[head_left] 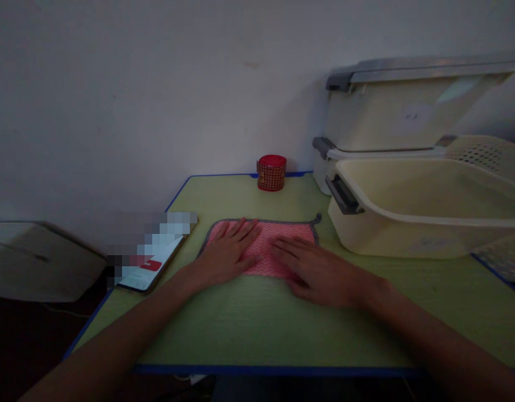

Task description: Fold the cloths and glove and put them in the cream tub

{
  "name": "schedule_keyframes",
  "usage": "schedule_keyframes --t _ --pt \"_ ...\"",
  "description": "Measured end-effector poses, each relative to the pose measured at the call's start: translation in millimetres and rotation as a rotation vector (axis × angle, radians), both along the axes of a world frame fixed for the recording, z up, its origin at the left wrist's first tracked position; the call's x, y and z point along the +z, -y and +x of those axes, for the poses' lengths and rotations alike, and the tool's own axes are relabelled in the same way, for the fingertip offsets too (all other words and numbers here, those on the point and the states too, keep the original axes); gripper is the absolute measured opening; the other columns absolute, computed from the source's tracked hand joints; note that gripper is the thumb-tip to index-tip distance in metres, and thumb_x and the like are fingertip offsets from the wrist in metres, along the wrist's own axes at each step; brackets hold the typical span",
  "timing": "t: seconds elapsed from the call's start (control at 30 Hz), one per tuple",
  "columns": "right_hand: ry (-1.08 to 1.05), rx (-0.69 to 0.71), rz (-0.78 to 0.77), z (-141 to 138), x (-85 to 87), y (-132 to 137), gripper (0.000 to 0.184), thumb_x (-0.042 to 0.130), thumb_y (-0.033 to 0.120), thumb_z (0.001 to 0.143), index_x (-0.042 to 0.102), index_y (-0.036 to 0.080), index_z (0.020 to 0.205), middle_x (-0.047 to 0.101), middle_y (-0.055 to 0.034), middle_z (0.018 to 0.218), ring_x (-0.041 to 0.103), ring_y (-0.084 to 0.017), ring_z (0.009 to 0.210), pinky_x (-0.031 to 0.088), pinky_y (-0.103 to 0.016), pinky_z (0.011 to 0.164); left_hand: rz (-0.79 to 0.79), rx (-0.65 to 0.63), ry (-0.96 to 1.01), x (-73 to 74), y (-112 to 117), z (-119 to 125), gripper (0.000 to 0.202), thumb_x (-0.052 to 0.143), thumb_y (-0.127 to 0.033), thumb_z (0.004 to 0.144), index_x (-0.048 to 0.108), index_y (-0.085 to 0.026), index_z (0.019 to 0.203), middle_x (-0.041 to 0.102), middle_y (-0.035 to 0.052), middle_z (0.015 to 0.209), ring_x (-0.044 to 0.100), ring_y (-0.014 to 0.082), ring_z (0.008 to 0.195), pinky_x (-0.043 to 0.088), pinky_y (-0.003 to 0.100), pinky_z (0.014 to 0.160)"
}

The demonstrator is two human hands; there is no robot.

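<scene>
A pink cloth (265, 237) with a dark stitched border lies flat on the green table (249, 318). My left hand (227, 251) rests palm down on the cloth's left half, fingers stretched out. Palm down too, my right hand (313, 271) covers the cloth's lower right part, fingers extended toward the left. Neither hand holds anything. A small loop sticks out at the cloth's far right corner.
A small red patterned cup (271, 172) stands at the table's far edge by the wall. Cream plastic bins (412, 223) with grey handles fill the right side. A phone (150, 268) lies at the left edge. A grey box (35, 259) sits beyond the table, left.
</scene>
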State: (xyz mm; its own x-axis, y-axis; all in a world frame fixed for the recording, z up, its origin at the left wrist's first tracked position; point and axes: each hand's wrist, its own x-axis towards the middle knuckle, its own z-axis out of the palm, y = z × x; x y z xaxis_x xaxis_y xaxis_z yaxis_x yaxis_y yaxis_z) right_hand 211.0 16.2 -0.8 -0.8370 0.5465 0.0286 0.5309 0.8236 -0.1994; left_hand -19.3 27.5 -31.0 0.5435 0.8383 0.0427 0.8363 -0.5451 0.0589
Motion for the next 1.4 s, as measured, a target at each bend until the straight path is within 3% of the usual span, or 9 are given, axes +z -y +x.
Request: schedule_keyframes --t 0.17,0.3,0.4,0.67,0.8,0.93,1.07,1.17,1.4 --pt "0.038 -0.070 0.100 8.1 5.3 -9.3 0.052 0.044 0.001 0.069 0.051 0.009 0.120 0.054 -0.0172 0.125 0.052 -0.025 0.112 0.043 -0.041 0.092 0.022 -0.027 0.051 3.0 -1.7 -4.1 0.059 0.032 -0.047 0.091 0.025 -0.018 0.141 0.020 0.0127 0.149 0.016 0.0257 0.138 0.017 0.049 0.109" --pt "0.033 -0.267 0.155 7.6 6.9 -17.2 0.027 0.042 0.006 0.080 0.057 0.012 0.102 0.063 -0.0139 0.105 0.062 -0.022 0.088 0.048 -0.034 0.074 0.029 -0.143 0.067 7.5 8.7 3.1 0.076 0.046 -0.054 0.082 0.024 -0.012 0.141 0.022 0.0157 0.148 0.018 0.0257 0.138 0.017 0.044 0.111" --pt "-0.116 -0.365 0.201 7.2 7.8 -18.5 0.020 0.043 0.010 0.083 0.059 0.014 0.095 0.065 -0.0094 0.091 0.062 -0.020 0.079 0.047 -0.029 0.068 0.014 -0.171 0.074 9.6 13.6 9.5 0.066 0.047 -0.043 0.084 0.030 -0.011 0.138 0.030 0.0139 0.145 0.025 0.0236 0.136 0.022 0.040 0.111" --pt "-0.649 -0.208 0.508 7.5 13.6 3.9 0.022 0.041 0.012 0.087 0.056 0.021 0.100 0.067 -0.0039 0.087 0.062 -0.014 0.076 0.049 -0.024 0.066 -0.027 -0.025 0.289 13.1 1.1 -2.0 0.041 0.038 -0.017 0.087 0.049 -0.013 0.127 0.053 0.0085 0.131 0.048 0.0183 0.121 0.036 0.035 0.103" --pt "-0.750 -0.210 0.734 12.5 23.4 15.3 0.026 0.047 0.008 0.084 0.056 0.024 0.103 0.067 -0.0026 0.082 0.063 -0.012 0.070 0.048 -0.022 0.061 -0.129 0.047 0.425 26.7 -3.5 -13.2 0.033 0.042 -0.018 0.084 0.062 -0.017 0.111 0.066 0.0057 0.111 0.061 0.0196 0.099 0.046 0.032 0.085" --pt "-0.867 -0.467 0.853 18.5 30.1 18.6 0.019 0.057 0.017 0.080 0.059 0.024 0.098 0.066 -0.0004 0.076 0.061 -0.014 0.057 0.047 -0.025 0.050 -0.157 0.208 0.659 42.0 -10.4 -26.7 0.023 0.051 -0.029 0.078 0.069 -0.016 0.077 0.068 0.0009 0.068 0.060 0.0165 0.063 0.042 0.025 0.056" --pt "-1.173 -0.547 0.813 16.4 40.2 19.2 0.017 0.060 0.017 0.078 0.053 0.026 0.090 0.057 0.0030 0.064 0.057 -0.014 0.050 0.042 -0.025 0.043 -0.221 0.405 1.219 50.2 -17.2 -35.4 0.024 0.071 -0.035 0.057 0.065 -0.015 0.068 0.063 -0.0007 0.060 0.052 0.0123 0.053 0.040 0.024 0.053" --pt "-1.071 -0.493 0.714 12.4 43.7 18.4 0.014 0.055 0.015 0.080 0.048 0.025 0.086 0.052 0.0044 0.060 0.053 -0.012 0.046 0.038 -0.022 0.040 -0.316 0.488 1.555 47.6 -21.4 -36.0 0.033 0.076 -0.032 0.048 0.065 -0.013 0.073 0.065 0.0012 0.067 0.054 0.0116 0.057 0.041 0.024 0.057" --pt "-0.396 -0.463 0.265 5.2 26.3 6.1 0.023 0.038 0.009 0.080 0.048 0.017 0.099 0.058 -0.0011 0.060 0.053 -0.014 0.048 0.034 -0.025 0.045 -0.370 0.654 1.374 14.4 -34.5 -36.1 0.033 0.072 -0.039 0.051 0.062 -0.012 0.068 0.060 -0.0005 0.062 0.050 0.0117 0.055 0.036 0.024 0.054"
